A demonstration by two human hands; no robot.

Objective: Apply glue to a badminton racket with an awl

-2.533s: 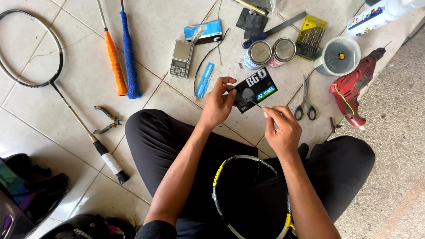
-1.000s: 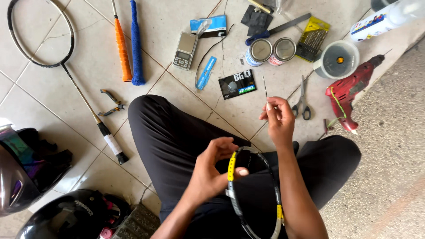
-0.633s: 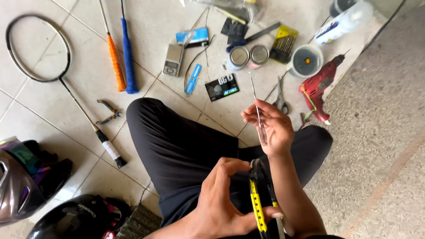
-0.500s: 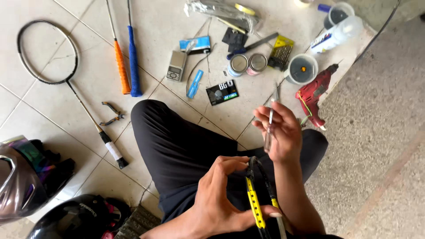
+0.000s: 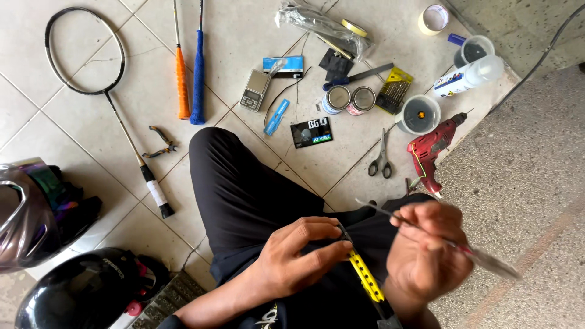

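Note:
I sit cross-legged on a tiled floor in black trousers. My left hand (image 5: 301, 256) grips the yellow-and-black frame of a badminton racket (image 5: 365, 283) that lies across my lap. My right hand (image 5: 426, 253) holds a thin, blurred, rod-like tool (image 5: 439, 239) just right of that frame, its tip pointing up and left. A small black string packet (image 5: 312, 132) lies on the floor ahead of my knee.
Ahead lie scissors (image 5: 381, 161), a red drill (image 5: 434, 149), two small tins (image 5: 348, 99), a pocket scale (image 5: 255, 89), pliers (image 5: 159, 142), an unstrung black racket (image 5: 100, 91), orange (image 5: 182, 82) and blue (image 5: 198, 76) racket handles, tape rolls and cups. Two helmets (image 5: 85, 292) sit at my left.
The string packet went from my hands to the floor. My left hand took the racket frame in my lap, and my right hand with the thin tool came down beside it.

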